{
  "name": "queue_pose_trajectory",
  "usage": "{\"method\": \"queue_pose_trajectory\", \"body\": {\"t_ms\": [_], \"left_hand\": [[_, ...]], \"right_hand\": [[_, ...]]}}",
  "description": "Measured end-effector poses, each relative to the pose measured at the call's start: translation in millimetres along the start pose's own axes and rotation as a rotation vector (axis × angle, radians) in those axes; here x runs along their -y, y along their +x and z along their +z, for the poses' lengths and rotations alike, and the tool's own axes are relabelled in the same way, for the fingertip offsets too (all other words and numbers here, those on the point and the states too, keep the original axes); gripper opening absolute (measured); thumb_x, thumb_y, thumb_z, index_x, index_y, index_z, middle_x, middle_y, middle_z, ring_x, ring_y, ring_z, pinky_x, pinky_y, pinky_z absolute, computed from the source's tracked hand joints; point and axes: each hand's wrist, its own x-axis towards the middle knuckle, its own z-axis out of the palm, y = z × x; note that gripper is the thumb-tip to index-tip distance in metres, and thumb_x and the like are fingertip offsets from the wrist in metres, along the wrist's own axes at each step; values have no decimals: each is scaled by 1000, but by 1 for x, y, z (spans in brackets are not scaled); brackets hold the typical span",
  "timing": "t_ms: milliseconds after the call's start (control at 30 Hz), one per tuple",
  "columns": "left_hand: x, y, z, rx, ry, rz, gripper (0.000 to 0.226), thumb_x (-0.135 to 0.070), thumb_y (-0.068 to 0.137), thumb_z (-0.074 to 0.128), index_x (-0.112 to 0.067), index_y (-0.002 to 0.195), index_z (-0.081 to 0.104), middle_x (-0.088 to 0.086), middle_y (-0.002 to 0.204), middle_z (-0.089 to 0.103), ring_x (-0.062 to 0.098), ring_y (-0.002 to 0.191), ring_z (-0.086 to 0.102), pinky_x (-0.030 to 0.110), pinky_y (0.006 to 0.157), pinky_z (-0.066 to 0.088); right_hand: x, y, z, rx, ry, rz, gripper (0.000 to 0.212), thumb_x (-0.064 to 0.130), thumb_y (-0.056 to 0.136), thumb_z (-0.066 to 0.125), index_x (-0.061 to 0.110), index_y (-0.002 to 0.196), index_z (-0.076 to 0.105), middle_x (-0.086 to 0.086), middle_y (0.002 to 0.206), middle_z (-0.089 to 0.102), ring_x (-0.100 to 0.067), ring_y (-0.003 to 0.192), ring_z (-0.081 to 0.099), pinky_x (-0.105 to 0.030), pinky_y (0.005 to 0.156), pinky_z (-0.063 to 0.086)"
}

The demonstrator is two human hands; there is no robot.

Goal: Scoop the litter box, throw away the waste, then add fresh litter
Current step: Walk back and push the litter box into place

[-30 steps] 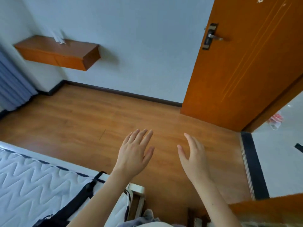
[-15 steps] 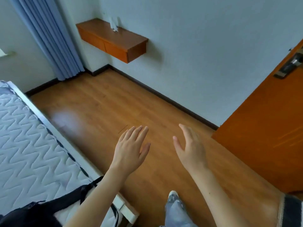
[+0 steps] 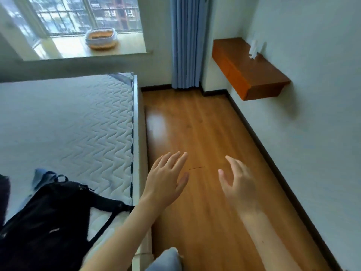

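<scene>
My left hand [image 3: 166, 180] and my right hand [image 3: 237, 182] are held out side by side above the wooden floor [image 3: 195, 133], fingers spread, holding nothing. No litter box, scoop, waste bin or litter bag shows in this view. On the far windowsill sits a round woven basket [image 3: 100, 38] with something orange inside; I cannot tell what it is.
A bare quilted mattress [image 3: 68, 124] fills the left, with a black backpack [image 3: 48, 227] on its near corner. A strip of floor runs between the bed and the right wall. A wooden wall shelf [image 3: 248, 69] juts from that wall. A blue curtain [image 3: 186, 42] hangs beside the window.
The view has swung left, from the orange door to the bed, window and curtain. Both hands stay open in front of me in much the same pose.
</scene>
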Motion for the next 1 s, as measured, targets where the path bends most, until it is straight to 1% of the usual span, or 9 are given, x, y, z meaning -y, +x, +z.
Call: {"method": "queue_pose_trajectory", "body": {"t_ms": [100, 233, 400, 500, 600, 733, 867, 1000], "left_hand": [[26, 44, -10, -87, 29, -83, 50, -44, 95, 36, -21, 138, 47, -3, 134, 55, 17, 126, 46, 34, 104, 38], [68, 109, -20, -195, 50, -153, 49, -41, 94, 37, -18, 135, 50, -2, 131, 57, 18, 122, 50, 33, 101, 39], [138, 195, -29, -240, 83, -207, 49, -40, 96, 36, -17, 137, 48, -1, 134, 56, 19, 124, 49, 33, 103, 38], [181, 251, -42, -272, 85, -228, 48, -38, 95, 38, -17, 137, 49, -1, 134, 56, 20, 123, 50, 35, 101, 40], [224, 311, -58, -345, 116, -226, 45, -34, 94, 46, -14, 134, 52, 2, 129, 60, 23, 118, 54, 37, 96, 44], [271, 389, -67, -387, 152, -260, 44, -34, 94, 47, -12, 131, 54, 4, 126, 62, 25, 115, 56, 40, 93, 47], [312, 467, -54, -403, 166, -274, 44, -34, 94, 46, -12, 131, 53, 4, 125, 62, 24, 113, 56, 39, 92, 47], [343, 550, -28, -422, 171, -301, 45, -35, 93, 45, -13, 131, 53, 2, 125, 62, 22, 114, 56, 37, 92, 46]], "right_hand": [[10, 65, 21, 3, 33, -87, 47, 40, 94, 51, 17, 135, 51, -5, 136, 55, -21, 125, 51, -33, 100, 43], [34, 158, 51, -28, 79, -185, 45, 36, 95, 53, 14, 134, 52, -7, 132, 57, -21, 123, 52, -36, 99, 45], [76, 280, 83, -53, 94, -274, 44, 33, 95, 52, 11, 133, 52, -8, 131, 58, -21, 123, 51, -37, 100, 46], [105, 350, 94, -75, 115, -320, 44, 33, 96, 51, 11, 134, 51, -7, 132, 57, -20, 124, 50, -36, 101, 45], [134, 420, 104, -110, 148, -371, 43, 33, 96, 50, 13, 134, 51, -6, 132, 57, -19, 124, 50, -37, 102, 44], [160, 511, 120, -143, 174, -411, 41, 32, 96, 51, 13, 132, 53, -6, 129, 58, -20, 122, 52, -34, 100, 43], [170, 606, 143, -147, 190, -440, 41, 33, 96, 50, 14, 132, 52, -5, 129, 58, -19, 123, 50, -33, 101, 40], [166, 705, 169, -135, 212, -479, 40, 33, 95, 51, 15, 131, 53, -4, 127, 59, -19, 121, 50, -29, 97, 39]]}}
